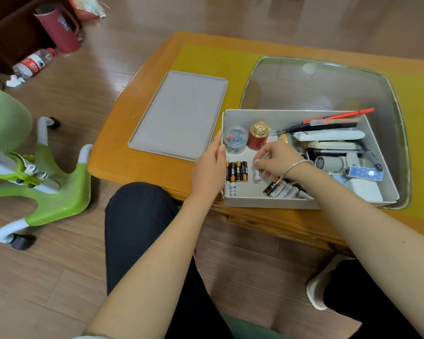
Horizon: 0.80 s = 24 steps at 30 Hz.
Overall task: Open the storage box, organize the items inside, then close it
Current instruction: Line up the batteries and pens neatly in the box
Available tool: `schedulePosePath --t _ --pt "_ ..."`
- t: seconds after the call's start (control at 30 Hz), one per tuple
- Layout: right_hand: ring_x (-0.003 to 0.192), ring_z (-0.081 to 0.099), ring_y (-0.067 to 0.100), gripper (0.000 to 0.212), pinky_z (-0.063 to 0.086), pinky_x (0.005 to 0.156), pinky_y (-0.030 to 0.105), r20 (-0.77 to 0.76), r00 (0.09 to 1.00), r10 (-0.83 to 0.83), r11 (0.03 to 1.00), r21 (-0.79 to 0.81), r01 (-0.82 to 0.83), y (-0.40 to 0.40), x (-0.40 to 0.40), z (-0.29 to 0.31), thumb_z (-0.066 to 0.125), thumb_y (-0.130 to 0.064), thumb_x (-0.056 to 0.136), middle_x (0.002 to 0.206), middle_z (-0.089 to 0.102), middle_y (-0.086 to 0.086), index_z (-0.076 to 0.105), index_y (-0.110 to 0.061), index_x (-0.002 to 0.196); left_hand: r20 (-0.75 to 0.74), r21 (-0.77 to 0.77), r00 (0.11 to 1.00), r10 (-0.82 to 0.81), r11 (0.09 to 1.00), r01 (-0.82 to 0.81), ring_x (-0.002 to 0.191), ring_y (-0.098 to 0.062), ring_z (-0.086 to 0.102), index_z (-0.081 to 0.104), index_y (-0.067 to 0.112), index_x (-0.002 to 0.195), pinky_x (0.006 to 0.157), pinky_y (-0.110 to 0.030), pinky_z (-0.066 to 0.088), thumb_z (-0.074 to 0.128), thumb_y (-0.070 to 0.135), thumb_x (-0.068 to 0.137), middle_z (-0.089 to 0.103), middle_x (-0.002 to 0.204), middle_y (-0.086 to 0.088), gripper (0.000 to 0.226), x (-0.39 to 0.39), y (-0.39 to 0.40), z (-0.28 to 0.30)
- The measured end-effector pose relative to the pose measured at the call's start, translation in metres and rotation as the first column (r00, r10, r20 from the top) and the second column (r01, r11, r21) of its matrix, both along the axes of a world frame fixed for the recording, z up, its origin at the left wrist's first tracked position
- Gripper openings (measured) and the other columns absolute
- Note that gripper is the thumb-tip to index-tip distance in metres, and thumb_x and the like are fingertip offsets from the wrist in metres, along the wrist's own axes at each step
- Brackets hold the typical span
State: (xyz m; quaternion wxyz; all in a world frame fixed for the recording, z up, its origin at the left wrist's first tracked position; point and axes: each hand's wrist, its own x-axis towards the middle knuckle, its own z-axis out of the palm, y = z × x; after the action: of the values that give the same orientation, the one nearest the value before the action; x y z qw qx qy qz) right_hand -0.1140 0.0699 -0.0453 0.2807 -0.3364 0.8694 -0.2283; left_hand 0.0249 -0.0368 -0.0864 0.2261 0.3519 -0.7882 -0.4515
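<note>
Wooden coffee table [123,152] with glass inset, storage box [289,116] sitting open at its near edge, partly over the glass. I read the box as pulled close so both arms reach in without stretching

Lid [181,113] lies flat just left of the box, upside down by the look of its raised rim; parked within reach for the closing step, I judge

Right half of box is a loose heap: white stapler-like case [328,135], orange pen [340,115] and black pens leaning on the far wall. Back left, clear tub of clips [235,139] beside a red jar with gold cap [257,135], upright, touching or nearly

Left hand [209,170] rests fingers fairly straight against the box's left wall, bracing it, holding nothing

Right hand [277,160] is inside the box, fingers curled, pinching a small white battery [257,176]; I can't tell how firmly

Black-and-gold batteries [238,171] stand in a neat row against the left wall, more loose batteries [282,190] at the front wall. Sorting looks mid-way, batteries first
</note>
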Motion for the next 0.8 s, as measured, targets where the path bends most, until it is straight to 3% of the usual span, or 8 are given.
schedulePosePath --t 0.07,0.23,0.33,0.43,0.6,0.7,0.8 --pt "0.044 0.062 0.011 0.009 0.048 0.04 0.021 0.1 0.995 0.019 0.997 0.068 -0.026 0.001 0.002 0.001 0.067 -0.016 0.083 0.057 0.068 0.004 0.063 -0.009 0.087 -0.001 0.014 1.0 0.002 1.0 -0.002 0.065 0.011 0.038 0.032 0.037 0.147 0.067 -0.018 0.037 0.032 0.035 0.103 0.036 0.071 0.026 0.044 -0.001 -0.001 -0.002" --pt "0.061 0.07 0.021 0.016 0.058 0.055 0.028 0.284 0.956 0.072 0.985 0.134 -0.113 -0.004 0.019 -0.004 0.074 -0.015 0.079 0.067 0.072 0.009 0.061 -0.007 0.084 0.011 0.006 1.0 0.012 1.0 -0.012 0.065 0.012 0.039 0.033 0.037 0.147 0.064 -0.013 0.033 0.032 0.036 0.103 0.036 0.071 0.028 0.044 -0.002 -0.001 -0.003" --pt "0.073 0.071 0.026 0.023 0.06 0.071 0.038 0.27 0.957 0.108 0.956 0.235 -0.174 -0.005 0.023 -0.003 0.079 -0.014 0.074 0.078 0.072 0.01 0.06 -0.009 0.086 0.011 0.018 1.0 0.01 1.0 -0.01 0.065 0.012 0.04 0.033 0.037 0.147 0.067 -0.017 0.037 0.032 0.036 0.103 0.037 0.071 0.028 0.044 -0.001 -0.001 -0.003" --pt "0.08 0.071 0.03 0.023 0.058 0.077 0.043 0.276 0.957 0.085 0.964 0.22 -0.149 -0.004 0.022 -0.002 0.079 -0.007 0.071 0.086 0.071 0.012 0.062 -0.008 0.088 0.012 0.008 1.0 0.014 1.0 -0.014 0.065 0.02 0.042 0.033 0.037 0.147 0.065 -0.012 0.035 0.032 0.036 0.103 0.038 0.072 0.029 0.044 -0.001 -0.001 -0.003" --pt "0.074 0.069 0.02 0.016 0.058 0.065 0.028 0.322 0.933 0.162 0.957 0.178 -0.227 0.0 0.022 0.002 0.076 -0.007 0.074 0.079 0.072 0.005 0.067 -0.013 0.087 0.006 0.005 1.0 0.011 1.0 -0.011 0.065 0.014 0.04 0.033 0.038 0.147 0.066 -0.014 0.036 0.032 0.037 0.103 0.037 0.072 0.028 0.044 -0.001 -0.001 -0.003" --pt "0.072 0.07 0.02 0.013 0.059 0.066 0.033 0.183 0.968 0.174 0.977 0.095 -0.193 0.01 0.006 0.006 0.073 -0.008 0.077 0.076 0.072 0.003 0.066 -0.014 0.086 0.007 0.004 1.0 -0.006 1.0 0.006 0.066 0.011 0.039 0.032 0.036 0.148 0.071 -0.022 0.039 0.031 0.036 0.103 0.037 0.072 0.027 0.044 -0.001 -0.001 -0.002" --pt "0.075 0.064 0.014 0.015 0.05 0.065 0.022 -0.066 0.951 0.302 0.939 0.192 -0.285 0.024 -0.013 0.01 0.079 -0.018 0.073 0.078 0.067 -0.007 0.068 -0.021 0.083 0.002 0.004 1.0 -0.011 1.0 0.011 0.067 0.01 0.037 0.032 0.035 0.148 0.071 -0.021 0.037 0.031 0.035 0.104 0.036 0.073 0.026 0.044 -0.001 -0.002 -0.003"
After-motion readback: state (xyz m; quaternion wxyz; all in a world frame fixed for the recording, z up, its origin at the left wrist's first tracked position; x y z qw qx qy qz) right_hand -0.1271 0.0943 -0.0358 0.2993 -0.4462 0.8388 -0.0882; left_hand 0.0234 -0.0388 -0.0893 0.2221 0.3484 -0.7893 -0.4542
